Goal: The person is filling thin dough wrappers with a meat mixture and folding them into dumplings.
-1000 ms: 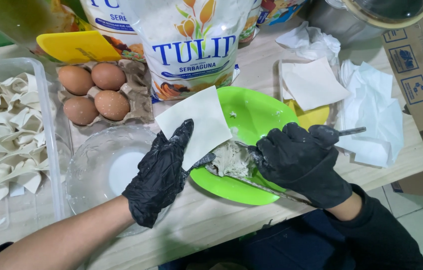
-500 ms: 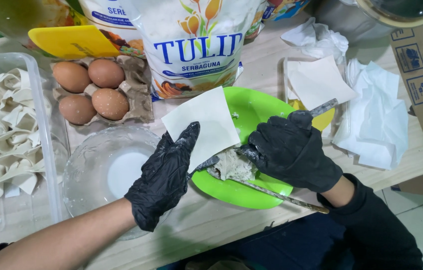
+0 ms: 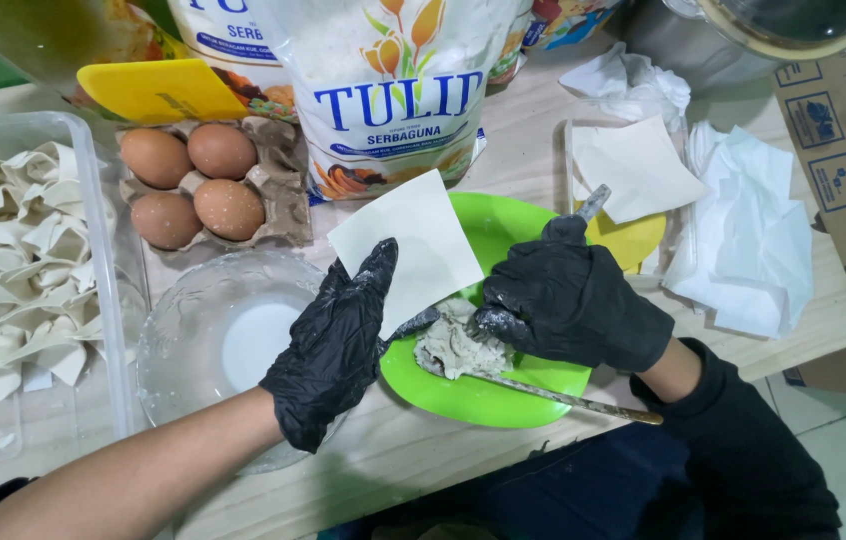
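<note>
Black-gloved, the left hand (image 3: 338,345) lies flat with fingers together under a square dough wrapper (image 3: 406,245), while the right hand (image 3: 568,300) curls around a metal utensil (image 3: 591,204) over pale filling (image 3: 453,345) on the green plate (image 3: 503,385), eggs (image 3: 193,180) and flour bag (image 3: 393,90) beyond.

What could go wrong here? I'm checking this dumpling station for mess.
The wrapper lies loose on the left hand and might slip or tear when filling is loaded. A second utensil lies over the green plate's rim and could get knocked off. The glass bowl under the forearm may get bumped.
</note>
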